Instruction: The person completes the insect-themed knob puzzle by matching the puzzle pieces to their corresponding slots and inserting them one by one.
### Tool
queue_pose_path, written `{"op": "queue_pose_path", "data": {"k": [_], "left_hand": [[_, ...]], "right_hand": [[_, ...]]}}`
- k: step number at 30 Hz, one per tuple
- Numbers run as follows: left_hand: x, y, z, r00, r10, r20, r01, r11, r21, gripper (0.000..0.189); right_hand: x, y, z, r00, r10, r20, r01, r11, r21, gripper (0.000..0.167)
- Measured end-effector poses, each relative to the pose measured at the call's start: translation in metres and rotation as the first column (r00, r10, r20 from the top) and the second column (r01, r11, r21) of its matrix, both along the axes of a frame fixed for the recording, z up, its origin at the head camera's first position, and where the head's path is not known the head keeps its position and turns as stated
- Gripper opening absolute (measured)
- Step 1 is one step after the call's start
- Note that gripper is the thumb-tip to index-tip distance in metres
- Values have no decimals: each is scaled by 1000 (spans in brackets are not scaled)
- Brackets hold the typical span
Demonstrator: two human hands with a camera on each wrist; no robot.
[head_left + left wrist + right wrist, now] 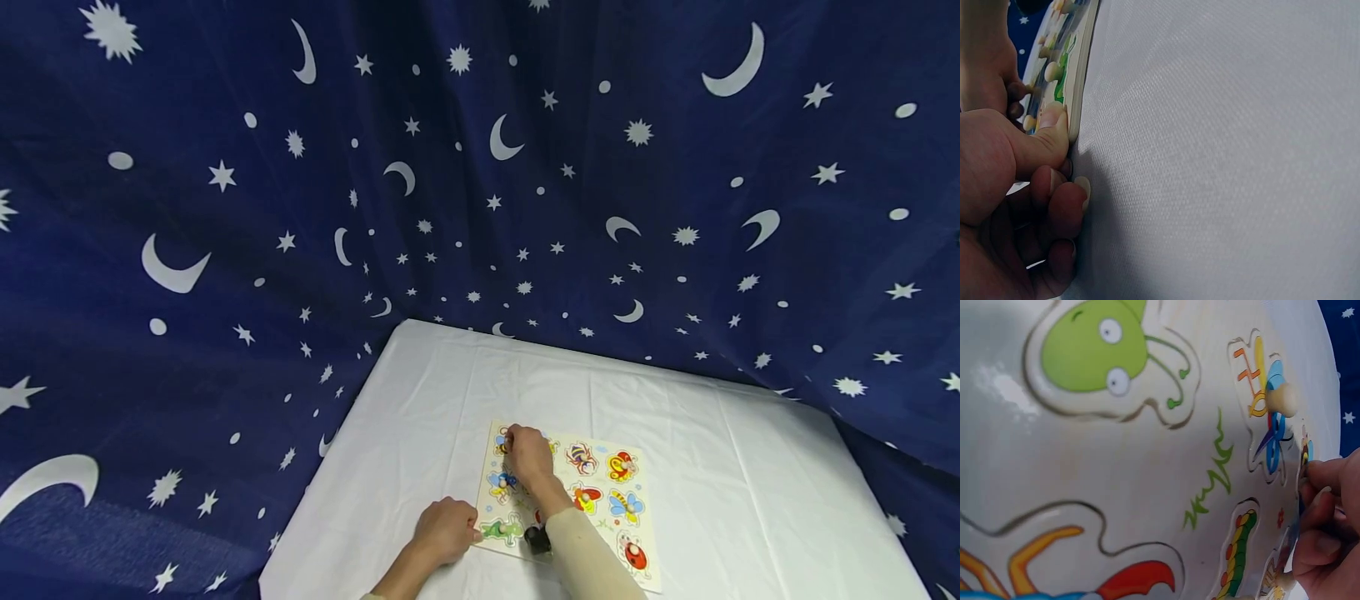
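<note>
A wooden knob puzzle board (pixel 602 473) with colourful insect pieces lies on the white cloth. My left hand (pixel 447 531) grips its near left corner beside the green insect piece (pixel 504 530). In the left wrist view the thumb (pixel 1054 134) presses on top of the board's edge, with the other fingers curled below it. My right hand (pixel 531 457) reaches across to the far left corner and pinches at the bee piece (pixel 500 444), whose knob its fingers hide. The blue winged insect piece (pixel 502 483) sits just nearer, its round knob (pixel 1282 400) showing in the right wrist view.
Further pieces sit in the board: a spider (pixel 581 458), a red butterfly (pixel 622 467), a dragonfly (pixel 626 506) and a ladybug (pixel 634 554). The white-covered table (pixel 720 500) extends around it. A dark blue star-and-moon curtain (pixel 450 183) surrounds the table's far sides.
</note>
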State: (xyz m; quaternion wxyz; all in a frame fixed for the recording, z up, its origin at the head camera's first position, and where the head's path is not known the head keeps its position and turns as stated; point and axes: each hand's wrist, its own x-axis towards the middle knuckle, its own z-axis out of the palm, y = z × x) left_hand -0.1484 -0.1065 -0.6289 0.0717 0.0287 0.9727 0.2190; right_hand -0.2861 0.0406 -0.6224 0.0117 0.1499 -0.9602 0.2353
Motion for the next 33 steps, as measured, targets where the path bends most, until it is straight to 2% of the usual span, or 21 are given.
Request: {"op": "queue_pose_path", "data": {"k": [5, 11, 18, 24, 29, 33], "left_hand": [[-2, 0, 1, 1000, -2, 7, 2, 1000, 4, 39], [-3, 1, 1, 1000, -7, 6, 7, 1000, 3, 40], [-3, 1, 1, 1000, -23, 19, 23, 1000, 7, 39], [-5, 2, -1, 999, -44, -1, 44, 999, 16, 39], [-3, -6, -4, 1000, -17, 22, 16, 999, 42, 41], [0, -16, -2, 998, 15, 57, -19, 998, 63, 43]], "right_hand": [[-2, 0, -2, 1000, 9, 0, -9, 1000, 7, 6], [2, 9, 0, 999, 40, 32, -38, 997, -64, 11], [5, 21, -4, 1000, -18, 11, 19, 995, -98, 9], [4, 34, 2, 997, -73, 24, 76, 988, -133, 8], [2, 51, 8, 995, -94, -30, 89, 987, -132, 10], [-3, 68, 11, 984, -134, -119, 116, 983, -143, 11]]}}
